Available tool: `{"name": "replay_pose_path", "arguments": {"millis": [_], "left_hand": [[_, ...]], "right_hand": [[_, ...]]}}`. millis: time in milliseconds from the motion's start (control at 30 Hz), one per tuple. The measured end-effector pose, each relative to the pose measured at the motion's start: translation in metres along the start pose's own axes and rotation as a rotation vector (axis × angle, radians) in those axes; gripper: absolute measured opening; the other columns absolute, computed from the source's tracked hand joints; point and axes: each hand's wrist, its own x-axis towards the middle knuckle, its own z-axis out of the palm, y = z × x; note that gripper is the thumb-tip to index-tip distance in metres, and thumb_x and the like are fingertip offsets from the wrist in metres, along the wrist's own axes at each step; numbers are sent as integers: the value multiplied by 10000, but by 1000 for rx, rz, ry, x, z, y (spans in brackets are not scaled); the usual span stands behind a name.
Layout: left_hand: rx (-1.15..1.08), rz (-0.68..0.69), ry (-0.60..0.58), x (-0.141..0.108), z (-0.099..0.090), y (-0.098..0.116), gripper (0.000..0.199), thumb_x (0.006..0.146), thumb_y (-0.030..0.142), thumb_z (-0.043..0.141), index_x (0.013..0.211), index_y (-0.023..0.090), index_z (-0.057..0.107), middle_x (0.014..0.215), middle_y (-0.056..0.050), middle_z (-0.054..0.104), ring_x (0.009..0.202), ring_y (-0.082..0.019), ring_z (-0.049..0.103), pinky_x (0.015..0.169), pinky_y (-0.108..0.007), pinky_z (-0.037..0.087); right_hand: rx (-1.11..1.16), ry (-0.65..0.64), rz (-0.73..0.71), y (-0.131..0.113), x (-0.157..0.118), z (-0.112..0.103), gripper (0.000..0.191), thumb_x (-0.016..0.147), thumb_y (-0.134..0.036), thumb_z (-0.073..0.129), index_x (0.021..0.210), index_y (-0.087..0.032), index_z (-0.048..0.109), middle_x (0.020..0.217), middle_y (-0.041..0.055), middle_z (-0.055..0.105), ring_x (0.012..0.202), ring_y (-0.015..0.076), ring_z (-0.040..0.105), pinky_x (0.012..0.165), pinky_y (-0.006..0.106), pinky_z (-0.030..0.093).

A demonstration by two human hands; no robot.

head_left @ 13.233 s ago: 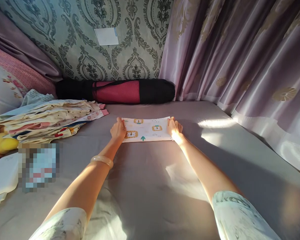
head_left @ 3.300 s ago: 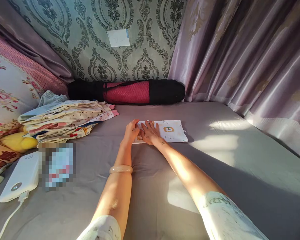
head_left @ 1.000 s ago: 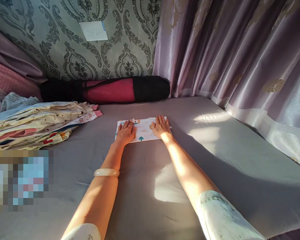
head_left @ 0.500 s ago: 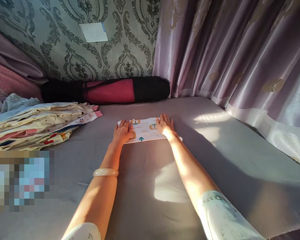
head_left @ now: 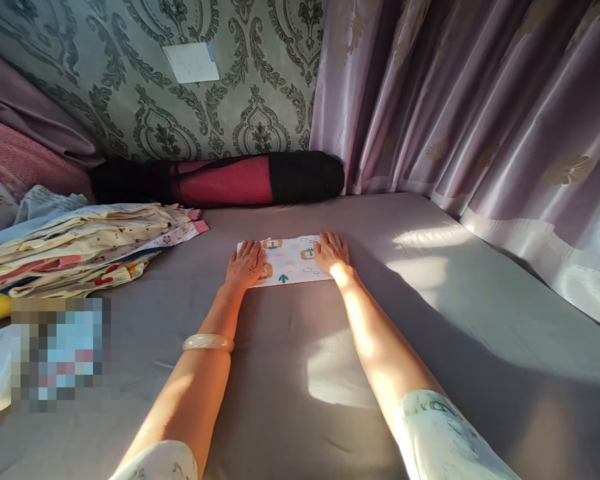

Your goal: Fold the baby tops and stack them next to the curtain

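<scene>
Broadly, a smooth grey sheet (head_left: 275,387), faintly wrinkled, forms the work surface. At its far side lies a cylindrical black-and-red mesh bag (head_left: 225,181); at left, a heap of soft, loosely layered garments (head_left: 95,243). Mid-sheet, a folded white cloth (head_left: 290,261) lies flat, rectangular, its long axis running left to right before the person. The left hand (head_left: 245,264) and right hand (head_left: 332,255) rest on its opposite ends, palms down, fingers extended, grasping nothing. Its print shows orange animal faces, a green leaf and cloud outlines.
</scene>
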Motion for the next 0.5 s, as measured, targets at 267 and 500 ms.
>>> {"name": "replay_pose_path", "arguments": {"millis": [267, 500], "left_hand": [[141, 19, -61, 11, -18, 5, 499, 1025, 326, 194, 1410, 244, 501, 1501, -91, 496, 1390, -245, 429, 1146, -496, 293], [277, 29, -216, 57, -42, 0, 385, 901, 186, 466, 1215, 283, 666, 1331, -82, 640, 1261, -275, 535, 1033, -453, 385]], "right_hand": [[-18, 26, -52, 7, 11, -12, 388, 1011, -261, 317, 1243, -228, 626, 1358, 113, 590, 1272, 286, 475, 1094, 452, 300], [-36, -11, -54, 9, 16, -18, 376, 998, -262, 376, 1287, -205, 609, 1362, 136, 549, 1284, 293, 428, 1105, 454, 261]]}}
